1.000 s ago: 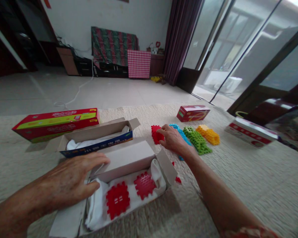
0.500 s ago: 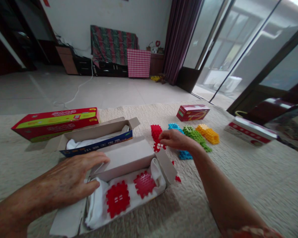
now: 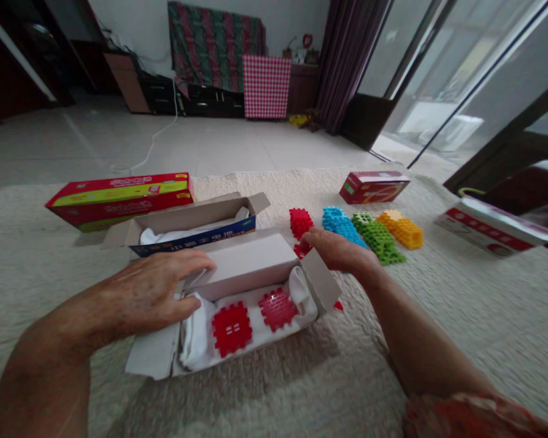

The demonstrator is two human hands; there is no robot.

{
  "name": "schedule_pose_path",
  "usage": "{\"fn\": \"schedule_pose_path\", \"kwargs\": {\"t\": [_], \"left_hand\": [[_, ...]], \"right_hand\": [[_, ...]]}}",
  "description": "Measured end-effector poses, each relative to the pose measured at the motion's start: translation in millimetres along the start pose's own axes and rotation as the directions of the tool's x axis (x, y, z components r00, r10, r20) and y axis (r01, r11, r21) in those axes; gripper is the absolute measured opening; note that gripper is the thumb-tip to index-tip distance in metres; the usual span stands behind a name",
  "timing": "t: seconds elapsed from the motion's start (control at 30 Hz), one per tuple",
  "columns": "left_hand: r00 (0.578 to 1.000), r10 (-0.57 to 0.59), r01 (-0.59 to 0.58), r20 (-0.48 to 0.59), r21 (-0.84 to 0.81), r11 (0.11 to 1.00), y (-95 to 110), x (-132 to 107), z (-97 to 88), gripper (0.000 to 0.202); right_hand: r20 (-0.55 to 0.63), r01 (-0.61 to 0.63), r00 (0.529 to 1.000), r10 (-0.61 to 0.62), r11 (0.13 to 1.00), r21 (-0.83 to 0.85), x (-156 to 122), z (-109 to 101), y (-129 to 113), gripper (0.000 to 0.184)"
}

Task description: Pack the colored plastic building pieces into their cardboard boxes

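My left hand (image 3: pixel 153 292) lies flat on the left part of an open cardboard box (image 3: pixel 322 283), fingers stretched over its lid flap. Inside, on white cloth, lie two red toothed plastic tiles (image 3: pixel 232 328). My right hand (image 3: pixel 340 250) hovers just past the box's right end flap, fingers pinched on a red tile (image 3: pixel 301 250) that shows only in part. Behind it stand a red block stack (image 3: pixel 300 222), a blue one (image 3: pixel 340 224), a green one (image 3: pixel 380 238) and an orange one (image 3: pixel 404 229) in a row on the cream carpet.
A second open box (image 3: pixel 196 226) with white cloth lies behind the first. A long red and yellow box (image 3: pixel 121 198) sits at the left. A small red box (image 3: pixel 373 186) and a white and red box (image 3: pixel 491 230) lie at the right. A tiled floor and glass doors lie beyond.
My right hand has left the row of blocks and come back toward the box's right end with a red tile. The view has tipped down a little. My left hand stays on the box.
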State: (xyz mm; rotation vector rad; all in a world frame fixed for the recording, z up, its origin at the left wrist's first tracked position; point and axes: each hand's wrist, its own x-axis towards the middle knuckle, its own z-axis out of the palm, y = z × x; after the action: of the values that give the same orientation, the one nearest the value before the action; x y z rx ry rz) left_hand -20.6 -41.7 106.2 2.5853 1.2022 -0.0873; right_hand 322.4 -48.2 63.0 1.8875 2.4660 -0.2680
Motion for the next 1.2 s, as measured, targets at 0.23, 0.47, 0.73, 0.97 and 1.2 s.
{"fn": "schedule_pose_path", "kwargs": {"t": [0.23, 0.47, 0.73, 0.97, 1.2], "left_hand": [[0.998, 0.000, 0.001, 0.059, -0.014, 1.000, 9, 2, -9.5, 0.054], [0.997, 0.018, -0.017, 0.079, -0.019, 1.000, 10, -1, -13.5, 0.045], [0.997, 0.042, -0.040, 0.063, -0.034, 0.999, 6, 1, -9.1, 0.043], [0.997, 0.053, -0.053, 0.050, -0.007, 0.999, 3, 1, -7.6, 0.043], [0.998, 0.047, -0.048, 0.050, 0.003, 0.999, 3, 1, -6.6, 0.043]], "right_hand": [[-0.111, -0.066, 0.992, 0.061, 0.997, -0.047, -10, -32, 14, 0.030], [-0.275, 0.370, 0.904, -0.327, 0.921, 0.119, -60, -81, -51, 0.036], [0.011, 0.478, 0.877, -0.480, 0.875, 0.075, -52, -58, -90, 0.019], [0.048, 0.456, 0.888, -0.458, 0.889, 0.045, -52, -54, -85, 0.019], [0.060, 0.456, 0.887, -0.458, 0.889, 0.044, -52, -55, -85, 0.012]]}}
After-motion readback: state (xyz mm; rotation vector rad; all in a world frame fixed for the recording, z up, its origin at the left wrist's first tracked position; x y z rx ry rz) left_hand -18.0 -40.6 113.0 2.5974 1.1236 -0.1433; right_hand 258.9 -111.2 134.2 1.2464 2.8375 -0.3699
